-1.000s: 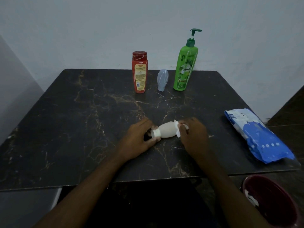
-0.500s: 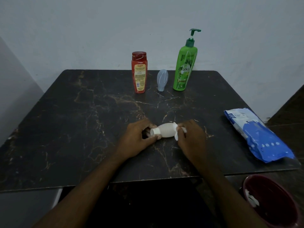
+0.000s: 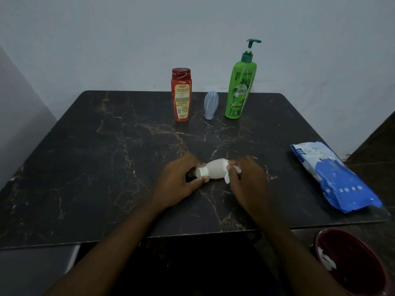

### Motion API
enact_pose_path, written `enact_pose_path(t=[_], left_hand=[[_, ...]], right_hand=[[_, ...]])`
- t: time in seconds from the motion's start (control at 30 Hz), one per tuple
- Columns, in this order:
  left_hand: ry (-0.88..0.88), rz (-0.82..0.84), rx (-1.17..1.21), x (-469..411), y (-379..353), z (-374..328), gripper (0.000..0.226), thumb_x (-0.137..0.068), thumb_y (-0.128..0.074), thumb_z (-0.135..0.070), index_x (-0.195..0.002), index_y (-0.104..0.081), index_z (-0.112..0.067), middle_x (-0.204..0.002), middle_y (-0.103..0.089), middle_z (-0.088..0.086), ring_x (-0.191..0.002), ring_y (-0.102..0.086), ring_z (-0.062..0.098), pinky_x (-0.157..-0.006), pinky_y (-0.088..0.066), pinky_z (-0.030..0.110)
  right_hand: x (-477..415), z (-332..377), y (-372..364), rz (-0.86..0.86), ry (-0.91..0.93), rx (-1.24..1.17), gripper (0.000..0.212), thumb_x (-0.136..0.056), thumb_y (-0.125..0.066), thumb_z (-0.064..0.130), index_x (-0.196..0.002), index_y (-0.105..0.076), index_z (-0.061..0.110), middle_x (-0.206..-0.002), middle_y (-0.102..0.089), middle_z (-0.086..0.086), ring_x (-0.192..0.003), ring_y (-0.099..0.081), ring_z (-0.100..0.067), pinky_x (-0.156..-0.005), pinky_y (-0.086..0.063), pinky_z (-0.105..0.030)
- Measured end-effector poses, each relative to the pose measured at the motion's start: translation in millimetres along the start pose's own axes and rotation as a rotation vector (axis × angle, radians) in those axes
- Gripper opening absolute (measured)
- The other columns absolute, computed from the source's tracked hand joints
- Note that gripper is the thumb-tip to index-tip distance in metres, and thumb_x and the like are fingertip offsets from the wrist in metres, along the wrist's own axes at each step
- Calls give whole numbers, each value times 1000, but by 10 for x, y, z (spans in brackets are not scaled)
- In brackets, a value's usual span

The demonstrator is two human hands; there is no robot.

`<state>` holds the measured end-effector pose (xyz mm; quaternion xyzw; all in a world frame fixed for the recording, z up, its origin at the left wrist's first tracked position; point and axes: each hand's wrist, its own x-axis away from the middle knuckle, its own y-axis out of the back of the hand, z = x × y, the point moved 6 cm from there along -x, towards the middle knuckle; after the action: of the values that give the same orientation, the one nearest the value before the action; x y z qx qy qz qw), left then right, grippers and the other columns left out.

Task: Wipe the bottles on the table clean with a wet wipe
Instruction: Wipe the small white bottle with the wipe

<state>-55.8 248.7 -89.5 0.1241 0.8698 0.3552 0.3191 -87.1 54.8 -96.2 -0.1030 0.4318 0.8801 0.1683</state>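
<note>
While the left hand (image 3: 179, 185) grips its cap end, the white bottle (image 3: 214, 170) lies sideways between both hands.
The right hand (image 3: 248, 184) pinches a wet wipe (image 3: 227, 179) against the bottle's other end.

Over at three o'clock on the table (image 3: 106, 167), a blue-and-white soft pack (image 3: 333, 178) lies flat, its long side running far to near and its near end close to the table's edge. Down at five o'clock, off the table and below its near right corner, a dark red bin (image 3: 361, 265) sits partly cut by the frame — white crumpled scraps (image 3: 326, 261) lie against its left inner wall. At twelve o'clock, a plain pale wall (image 3: 128, 39) backs it all.
</note>
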Motion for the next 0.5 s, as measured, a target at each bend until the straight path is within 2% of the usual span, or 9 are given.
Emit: enact_pose_path(t=[0.1, 0.2, 0.3, 0.4, 0.5], left_hand=[[-39, 3, -23, -6, 15, -29, 31, -86, -78, -29, -113, -66, -19, -112, -61, -9, -89, -61, 12, -72, -54, 37], [-58, 3, -14, -2, 13, -35, 31, -84, -80, -15, -112, -67, -17, -123, -58, -7, -101, -62, 14, -79, -57, 38], [-64, -3, 4, -1, 18, -30, 28, -84, -80, -14, -110, -70, -15, -126, -60, -3, -108, -61, 13, -84, -57, 37], [-72, -20, 63, -10, 31, -29, 22, -86, -80, -17, -106, -72, -13, -119, -66, -2, -105, -65, 12, -83, -57, 35], [-7, -46, 107, -18, 45, 1, 29, -83, -84, -15, -108, -71, -14, -110, -69, -5, -96, -67, 10, -80, -57, 30]], right_hand=[[-33, -56, 83, -51, -12, -39, 15, -94, -61, 15, -105, -71, 10, -100, -67, -4, -83, -51, -5, -72, -32, 3], [-6, -24, 112, -79, 27, -62, 16, -95, -60, 15, -108, -70, 10, -102, -66, -4, -87, -55, -6, -74, -39, -7], [21, -22, 156, -137, 23, -128, 18, -95, -61, 15, -110, -69, 10, -103, -66, -3, -91, -59, -10, -81, -50, -23], [24, -33, 130, -146, 28, -122, 17, -95, -61, 17, -109, -70, 12, -100, -66, -1, -86, -57, -6, -78, -47, -20], [25, -22, 96, -124, 9, -85, 18, -95, -59, 19, -109, -71, 14, -101, -65, -2, -83, -54, -5, -72, -36, -9]])
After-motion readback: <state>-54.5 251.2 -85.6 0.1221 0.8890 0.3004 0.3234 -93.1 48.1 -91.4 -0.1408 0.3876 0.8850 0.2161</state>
